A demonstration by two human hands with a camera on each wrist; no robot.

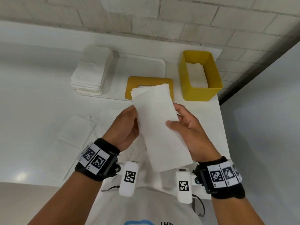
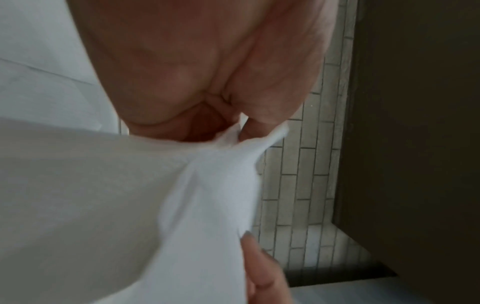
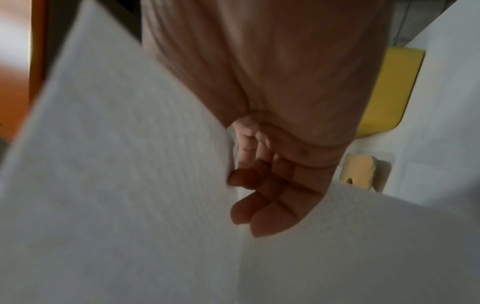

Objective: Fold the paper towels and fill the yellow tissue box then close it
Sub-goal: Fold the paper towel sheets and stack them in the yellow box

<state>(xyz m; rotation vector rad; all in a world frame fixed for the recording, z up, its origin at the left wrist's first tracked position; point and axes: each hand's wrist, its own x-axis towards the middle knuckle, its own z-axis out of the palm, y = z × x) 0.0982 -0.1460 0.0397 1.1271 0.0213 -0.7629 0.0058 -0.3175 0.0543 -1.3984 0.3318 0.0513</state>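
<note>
White table (image 1: pixel 32 95), stack of paper towels (image 1: pixel 90 75) far left, yellow tissue box (image 1: pixel 201 93) open w/ towels inside, folded paper towel (image 1: pixel 160 127) held mid-air btwn hands, yellow lid (image 1: pixel 131 82) behind it, left hand (image 1: pixel 125 127) & right hand (image 1: pixel 190 130) both pinching towel edges.

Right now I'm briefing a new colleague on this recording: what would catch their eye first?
First, the folded paper towel held up mid-frame between the left hand and right hand. Next, the open yellow tissue box standing at the far right with paper inside, and its yellow lid lying flat beside it. A stack of paper towels sits far left.
</note>
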